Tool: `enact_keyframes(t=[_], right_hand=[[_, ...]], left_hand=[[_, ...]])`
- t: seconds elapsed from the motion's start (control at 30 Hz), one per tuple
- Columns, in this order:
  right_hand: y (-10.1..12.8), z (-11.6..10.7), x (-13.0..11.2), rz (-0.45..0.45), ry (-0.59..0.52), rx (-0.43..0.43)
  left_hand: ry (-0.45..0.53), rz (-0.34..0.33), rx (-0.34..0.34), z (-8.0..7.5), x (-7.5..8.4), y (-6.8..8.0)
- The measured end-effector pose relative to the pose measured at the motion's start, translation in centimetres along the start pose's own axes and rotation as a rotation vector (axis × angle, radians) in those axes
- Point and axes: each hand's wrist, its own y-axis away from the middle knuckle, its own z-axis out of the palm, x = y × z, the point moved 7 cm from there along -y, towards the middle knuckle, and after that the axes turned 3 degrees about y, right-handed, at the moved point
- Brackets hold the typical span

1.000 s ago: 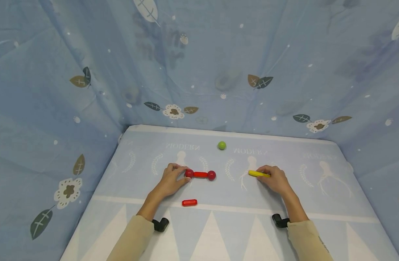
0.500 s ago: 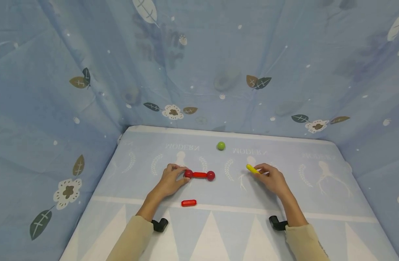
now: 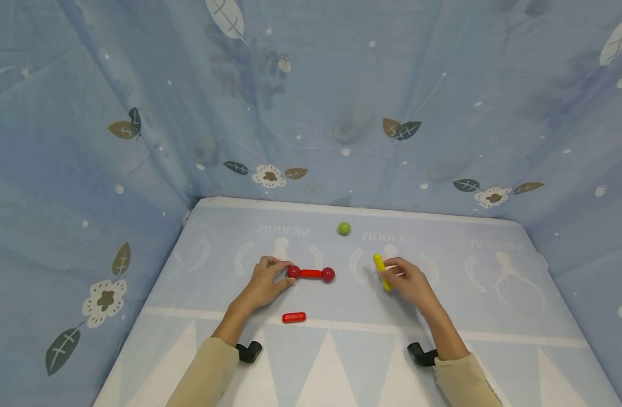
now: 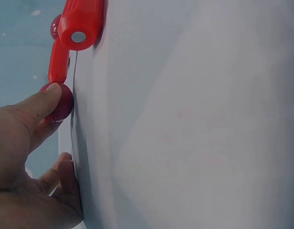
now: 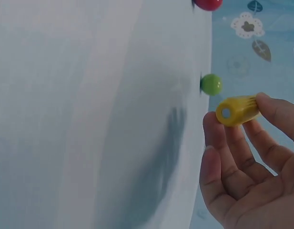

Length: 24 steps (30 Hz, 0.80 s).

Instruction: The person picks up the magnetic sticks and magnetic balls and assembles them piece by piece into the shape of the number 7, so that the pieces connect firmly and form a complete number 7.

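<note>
your left fingers [image 4: 42, 102] pinch the left ball [image 3: 293, 272] joined to a red stick [image 3: 311, 273], while your right fingers [image 5: 278, 113] grip a yellow stick [image 5: 237, 110] above the bench [image 3: 351, 302].

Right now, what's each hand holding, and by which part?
The right hand holds the yellow stick around its middle. The left hand pinches the left red ball, joined to a red stick, between thumb and finger.

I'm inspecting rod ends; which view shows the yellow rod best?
Right wrist: the yellow rod appears largest, its end disc facing the camera. Head shows it smaller, partly behind fingers; left wrist doesn't show it.
</note>
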Motion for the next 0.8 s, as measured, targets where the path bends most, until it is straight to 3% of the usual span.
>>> enact_keyframes(t=[0.8], right_hand=[[1.1, 7.8, -3.1, 0.040, -0.447, -0.198]], left_hand=[[0.002, -0.013, -0.005, 0.0, -0.1, 0.0]])
